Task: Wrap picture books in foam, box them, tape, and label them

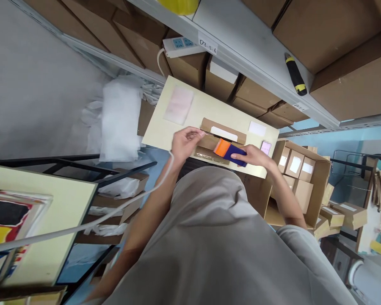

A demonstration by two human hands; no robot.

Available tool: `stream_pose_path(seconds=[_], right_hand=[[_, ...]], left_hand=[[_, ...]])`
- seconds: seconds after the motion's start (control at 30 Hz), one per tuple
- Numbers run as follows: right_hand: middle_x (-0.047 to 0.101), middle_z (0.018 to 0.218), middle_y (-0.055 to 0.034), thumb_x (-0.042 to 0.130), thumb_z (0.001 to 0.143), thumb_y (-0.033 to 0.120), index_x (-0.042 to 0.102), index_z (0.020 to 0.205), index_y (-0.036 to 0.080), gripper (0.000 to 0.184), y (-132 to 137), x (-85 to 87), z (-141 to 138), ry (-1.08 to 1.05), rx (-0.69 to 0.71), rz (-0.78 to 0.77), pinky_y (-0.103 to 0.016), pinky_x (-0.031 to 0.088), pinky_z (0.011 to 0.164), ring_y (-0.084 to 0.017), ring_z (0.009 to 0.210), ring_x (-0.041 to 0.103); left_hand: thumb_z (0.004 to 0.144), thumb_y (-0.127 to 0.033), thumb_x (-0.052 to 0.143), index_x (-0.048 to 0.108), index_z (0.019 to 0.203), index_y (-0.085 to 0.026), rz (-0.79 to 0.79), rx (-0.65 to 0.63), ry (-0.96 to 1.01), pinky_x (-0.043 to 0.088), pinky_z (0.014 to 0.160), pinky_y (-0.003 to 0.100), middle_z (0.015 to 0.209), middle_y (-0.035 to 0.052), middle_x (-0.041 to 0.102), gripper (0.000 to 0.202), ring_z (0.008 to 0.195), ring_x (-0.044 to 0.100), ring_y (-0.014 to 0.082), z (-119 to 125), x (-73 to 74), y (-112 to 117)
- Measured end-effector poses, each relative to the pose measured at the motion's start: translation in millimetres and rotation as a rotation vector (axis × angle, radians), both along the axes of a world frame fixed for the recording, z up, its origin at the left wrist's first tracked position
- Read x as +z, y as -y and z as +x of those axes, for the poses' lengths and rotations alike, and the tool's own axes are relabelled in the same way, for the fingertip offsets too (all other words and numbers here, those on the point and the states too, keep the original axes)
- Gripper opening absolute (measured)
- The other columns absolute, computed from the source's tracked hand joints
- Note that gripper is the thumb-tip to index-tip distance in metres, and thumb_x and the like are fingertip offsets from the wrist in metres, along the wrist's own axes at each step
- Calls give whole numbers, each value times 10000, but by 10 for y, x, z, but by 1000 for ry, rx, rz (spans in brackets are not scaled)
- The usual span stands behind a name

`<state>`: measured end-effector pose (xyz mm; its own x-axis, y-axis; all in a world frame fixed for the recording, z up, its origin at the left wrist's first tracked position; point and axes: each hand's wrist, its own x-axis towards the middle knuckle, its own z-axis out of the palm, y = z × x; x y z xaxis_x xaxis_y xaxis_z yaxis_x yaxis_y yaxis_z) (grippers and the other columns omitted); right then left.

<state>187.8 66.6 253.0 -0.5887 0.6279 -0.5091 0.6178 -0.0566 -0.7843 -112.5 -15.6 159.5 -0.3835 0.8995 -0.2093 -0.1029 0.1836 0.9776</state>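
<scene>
A flat brown cardboard box with a white label lies on a pale yellow table. My right hand is closed round an orange and dark blue tape dispenser, pressed onto the box's near edge where clear tape shines. My left hand rests at the box's left end, its fingers pinched together over the box edge; what they pinch is too small to make out.
A pink sheet, a white slip and a small pink card lie on the table. Shelves behind hold brown cartons, a power strip and a yellow-black utility knife. An open carton of small boxes stands right.
</scene>
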Motion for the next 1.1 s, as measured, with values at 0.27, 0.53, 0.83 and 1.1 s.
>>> stream_pose_path(seconds=[0.27, 0.53, 0.83, 1.1], right_hand=[[792, 670, -47, 801, 827, 938, 764, 760, 191, 751, -717, 142, 108, 182, 202, -140, -259, 523, 550, -178, 600, 728], [751, 703, -56, 728, 729, 1062, 685, 741, 193, 870, -871, -167, -72, 328, 268, -187, -280, 496, 609, -178, 662, 676], [668, 690, -13, 678, 716, 1085, 648, 760, 197, 890, -853, -159, -197, 363, 318, -135, -286, 442, 623, -159, 660, 577], [602, 699, -3, 632, 707, 1108, 629, 777, 198, 913, -827, -112, -282, 370, 337, -112, -288, 418, 644, -145, 671, 510]], left_hand=[[826, -311, 912, 758, 874, -163, -107, 229, 91, 518, 613, 212, 793, 18, 741, 219, 639, 605, 100, -188, -237, -183], [789, -260, 866, 753, 829, -177, -162, 327, 111, 502, 600, 205, 783, 14, 741, 146, 657, 601, 109, -83, -415, -227], [807, -280, 847, 764, 841, -166, -228, 333, 117, 481, 605, 223, 751, 16, 694, 146, 691, 606, 130, -68, -836, -186], [800, -421, 895, 779, 956, -183, -396, 240, 197, 511, 663, 267, 865, 51, 754, 307, 743, 646, 169, 139, -1268, -222]])
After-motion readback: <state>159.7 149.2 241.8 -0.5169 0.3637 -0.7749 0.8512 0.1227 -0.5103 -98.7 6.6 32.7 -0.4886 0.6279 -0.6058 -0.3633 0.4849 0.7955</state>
